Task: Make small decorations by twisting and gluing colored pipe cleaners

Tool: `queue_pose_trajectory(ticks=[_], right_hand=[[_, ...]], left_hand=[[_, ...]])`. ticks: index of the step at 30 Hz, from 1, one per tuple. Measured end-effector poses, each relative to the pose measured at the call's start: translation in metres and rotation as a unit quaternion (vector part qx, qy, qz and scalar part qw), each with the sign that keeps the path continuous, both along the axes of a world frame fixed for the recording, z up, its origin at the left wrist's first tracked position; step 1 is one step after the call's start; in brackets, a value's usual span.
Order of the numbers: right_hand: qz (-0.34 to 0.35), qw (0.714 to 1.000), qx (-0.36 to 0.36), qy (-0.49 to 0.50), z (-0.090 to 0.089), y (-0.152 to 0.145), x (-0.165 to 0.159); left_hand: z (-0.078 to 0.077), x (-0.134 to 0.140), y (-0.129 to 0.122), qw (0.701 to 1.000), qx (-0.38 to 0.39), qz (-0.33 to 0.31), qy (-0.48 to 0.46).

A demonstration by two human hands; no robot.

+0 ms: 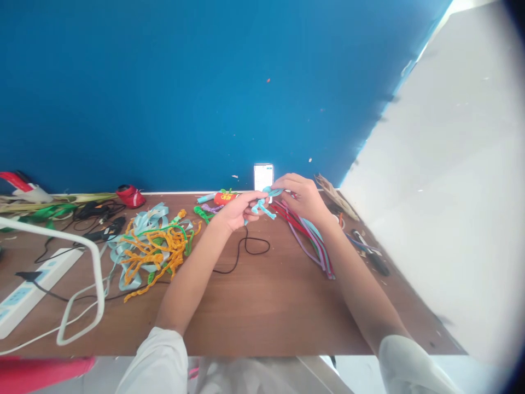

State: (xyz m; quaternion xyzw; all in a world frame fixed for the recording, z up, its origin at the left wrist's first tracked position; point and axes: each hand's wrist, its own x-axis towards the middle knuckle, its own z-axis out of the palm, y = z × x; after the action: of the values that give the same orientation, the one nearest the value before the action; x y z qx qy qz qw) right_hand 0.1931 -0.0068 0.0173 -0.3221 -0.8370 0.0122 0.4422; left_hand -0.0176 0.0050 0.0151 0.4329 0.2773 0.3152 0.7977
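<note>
A light-blue fuzzy pipe cleaner (263,209), bent and twisted, is held between both hands over the back of the table. My left hand (239,211) is closed, with thumb and fingers pinching its left part; short ends hang below the fingertips. My right hand (302,197) also pinches the blue strand, on the upper right side, with fingers bent. Just behind the hands, a lit phone (263,176) leans upright against the blue wall. Under my right hand and forearm lies a bundle of purple, red and green pipe cleaners (315,249).
Orange pipe cleaners (164,246) lie tangled with pale-blue ribbon (151,219) on the left. A white power strip (39,290) and a white metal frame (98,273) stand nearer. A black cable (238,262) crosses the middle. Dark-handled tools (375,257) lie right.
</note>
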Motion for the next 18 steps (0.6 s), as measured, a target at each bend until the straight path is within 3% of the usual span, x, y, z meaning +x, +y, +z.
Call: queue_pose_trajectory(ticks=[9,18], right_hand=[[-0.048,0.996,0.036,-0.072,0.003,-0.004,0.000],[-0.108,0.994,0.030,-0.002,-0.006,-0.003,-0.012]], left_hand=[[0.003,0.003,-0.002,0.999,-0.009,0.033,0.009],[0.006,0.010,-0.011,0.987,0.094,0.100,0.077]])
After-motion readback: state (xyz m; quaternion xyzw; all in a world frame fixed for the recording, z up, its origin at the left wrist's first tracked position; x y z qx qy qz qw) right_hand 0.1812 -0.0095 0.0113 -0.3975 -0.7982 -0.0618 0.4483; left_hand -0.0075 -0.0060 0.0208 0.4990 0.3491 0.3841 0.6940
